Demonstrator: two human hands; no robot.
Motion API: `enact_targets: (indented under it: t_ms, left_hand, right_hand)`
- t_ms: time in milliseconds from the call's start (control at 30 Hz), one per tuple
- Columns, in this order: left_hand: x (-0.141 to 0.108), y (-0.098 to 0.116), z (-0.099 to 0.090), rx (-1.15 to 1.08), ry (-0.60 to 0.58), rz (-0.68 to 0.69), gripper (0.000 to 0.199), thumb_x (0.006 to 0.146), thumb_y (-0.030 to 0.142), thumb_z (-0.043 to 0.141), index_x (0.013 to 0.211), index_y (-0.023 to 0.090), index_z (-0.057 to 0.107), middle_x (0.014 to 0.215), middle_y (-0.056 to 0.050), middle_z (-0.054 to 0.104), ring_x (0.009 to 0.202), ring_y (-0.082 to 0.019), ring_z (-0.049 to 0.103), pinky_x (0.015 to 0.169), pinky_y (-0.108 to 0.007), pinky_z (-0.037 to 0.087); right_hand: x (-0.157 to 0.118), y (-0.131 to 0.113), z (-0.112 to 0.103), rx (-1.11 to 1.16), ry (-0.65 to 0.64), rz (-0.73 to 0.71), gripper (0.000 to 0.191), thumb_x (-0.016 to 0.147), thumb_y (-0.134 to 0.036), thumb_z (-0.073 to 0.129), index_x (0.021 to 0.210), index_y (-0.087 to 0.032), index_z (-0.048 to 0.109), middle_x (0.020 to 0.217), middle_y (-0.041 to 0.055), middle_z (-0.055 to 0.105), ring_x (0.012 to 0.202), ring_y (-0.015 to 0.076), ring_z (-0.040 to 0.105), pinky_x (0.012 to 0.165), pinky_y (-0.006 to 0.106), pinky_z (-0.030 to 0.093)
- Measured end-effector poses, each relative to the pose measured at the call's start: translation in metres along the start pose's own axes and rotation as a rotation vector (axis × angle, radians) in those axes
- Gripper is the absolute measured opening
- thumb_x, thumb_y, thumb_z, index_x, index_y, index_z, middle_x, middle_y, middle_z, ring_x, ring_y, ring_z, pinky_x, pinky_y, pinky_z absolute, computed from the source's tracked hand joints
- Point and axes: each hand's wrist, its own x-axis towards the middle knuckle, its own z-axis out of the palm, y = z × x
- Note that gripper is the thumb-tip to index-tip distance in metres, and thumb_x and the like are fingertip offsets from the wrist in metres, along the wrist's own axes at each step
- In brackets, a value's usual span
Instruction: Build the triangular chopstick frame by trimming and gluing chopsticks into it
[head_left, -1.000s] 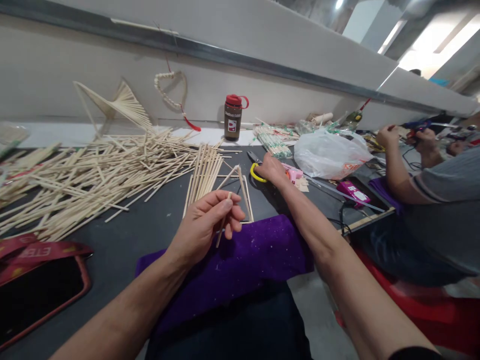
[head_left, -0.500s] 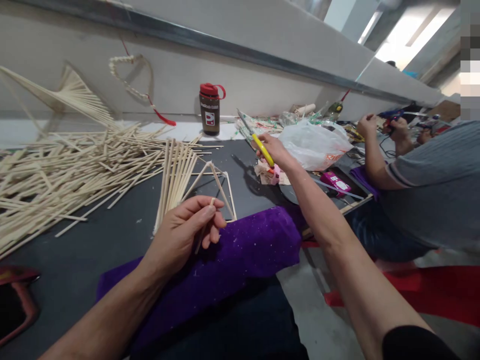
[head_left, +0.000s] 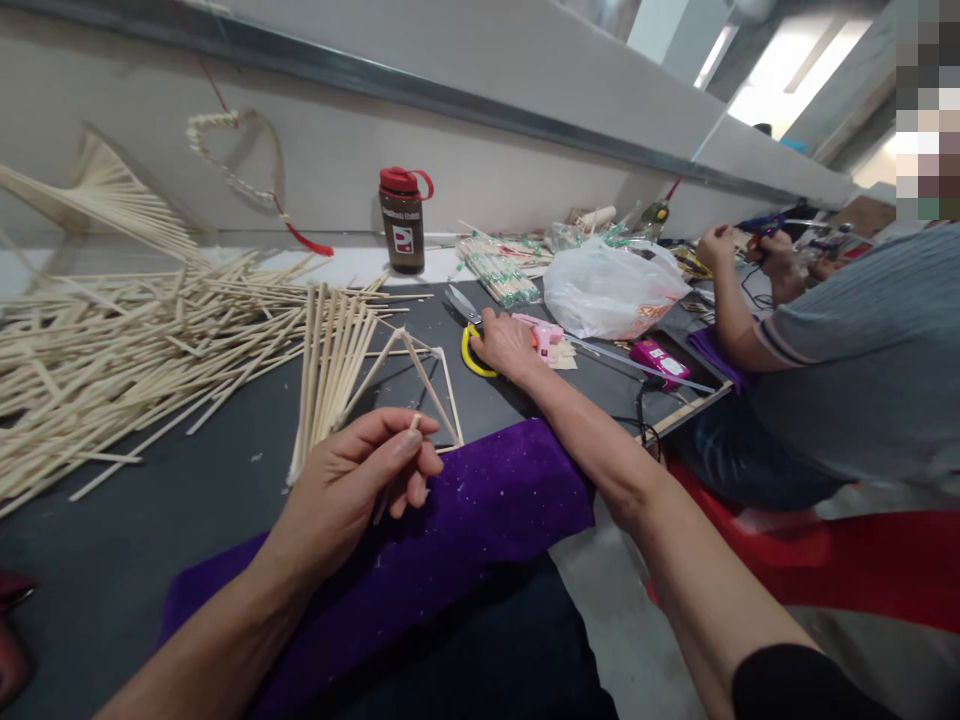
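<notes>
Head camera, current reading: the scissors (head_left: 471, 352) are low at the surface (head_left: 225, 510), blades toward 10 o'clock, my right hand (head_left: 506, 345) over their yellow handles. In the frame half a second back, that same hand carries them raised, their shadow apart below; this is the change of note. Bearing on the work: I judge the scissors idle and not cutting at this instant.

My left grip (head_left: 375, 460) is unchanged, thumb and fingers pinching a short stick (head_left: 414, 423) above the purple cloth (head_left: 495, 495). Whether my right grip is clenched on the handles or released, I am unable to determine; my hand hides it. From the left hand, the stick frame (head_left: 430, 385) stands at 1 o'clock, the scissors beyond it. A pink glue gun (head_left: 553, 343) lies at 3 o'clock of the right hand. Against the one-second-old frame, the scissors are similarly low, while the view has swung, shifting fixed items toward 9 o'clock.
</notes>
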Motion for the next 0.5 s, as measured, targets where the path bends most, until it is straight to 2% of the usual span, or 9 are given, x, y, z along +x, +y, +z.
enact_targets:
  t_ms: [200,367,500]
  left_hand:
    - [0.000,-0.002,0.002,0.058,-0.025,0.001,0.018,0.082,0.033,0.063,0.092,0.018,0.061,0.067,0.001,0.064,0.048,-0.007,0.055,0.039,-0.013,0.039]
    - [0.001,-0.003,0.002,0.029,-0.013,0.011,0.020,0.082,0.034,0.063,0.094,0.018,0.061,0.068,0.001,0.065,0.049,-0.007,0.056,0.039,-0.013,0.040]
    - [0.001,-0.002,0.001,-0.006,0.005,0.040,0.019,0.082,0.032,0.064,0.092,0.017,0.061,0.066,0.000,0.064,0.049,-0.008,0.056,0.039,-0.013,0.040]
  right_hand:
    - [0.000,0.002,0.002,0.018,-0.038,-0.021,0.038,0.091,-0.039,0.040,0.113,-0.011,0.056,0.112,0.0201,0.059,0.103,0.0293,0.058,0.084,0.039,0.046]
    - [0.000,0.002,-0.005,0.009,-0.038,-0.032,0.044,0.088,-0.042,0.044,0.108,-0.009,0.065,0.122,0.0210,0.054,0.103,0.0300,0.059,0.084,0.037,0.046]
    - [0.001,0.007,-0.010,0.039,-0.128,-0.026,0.043,0.085,-0.041,0.047,0.110,-0.012,0.067,0.120,0.0187,0.059,0.102,0.0286,0.061,0.083,0.035,0.046]
